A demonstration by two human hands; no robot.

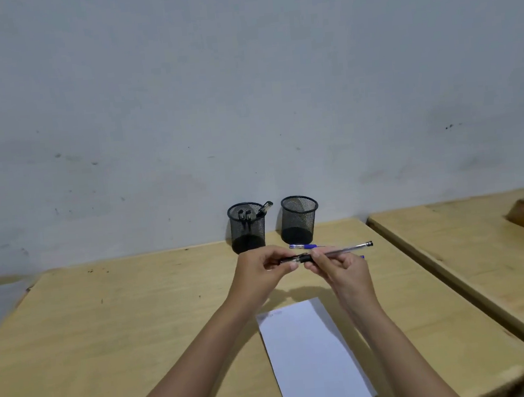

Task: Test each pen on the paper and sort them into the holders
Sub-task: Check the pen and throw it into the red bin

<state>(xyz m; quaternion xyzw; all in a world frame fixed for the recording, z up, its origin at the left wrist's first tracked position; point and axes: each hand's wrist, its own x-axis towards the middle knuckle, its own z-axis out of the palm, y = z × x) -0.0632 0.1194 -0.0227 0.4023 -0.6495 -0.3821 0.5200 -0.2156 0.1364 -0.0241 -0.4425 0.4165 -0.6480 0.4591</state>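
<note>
Your left hand (261,270) pinches the cap end of a clear pen (333,252), your right hand (341,267) grips its barrel — held above the desk (138,322) mid-width, between paper (311,360) and two mesh holders (247,228) at the far edge — left one holding pens.

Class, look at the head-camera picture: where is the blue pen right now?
The blue pen lies on the wooden table, just in front of the right-hand mesh holder and behind the person's right hand.

From my head, the single camera looks forward and down over my desk (138,322) toward the wall (243,88), close in.
</note>
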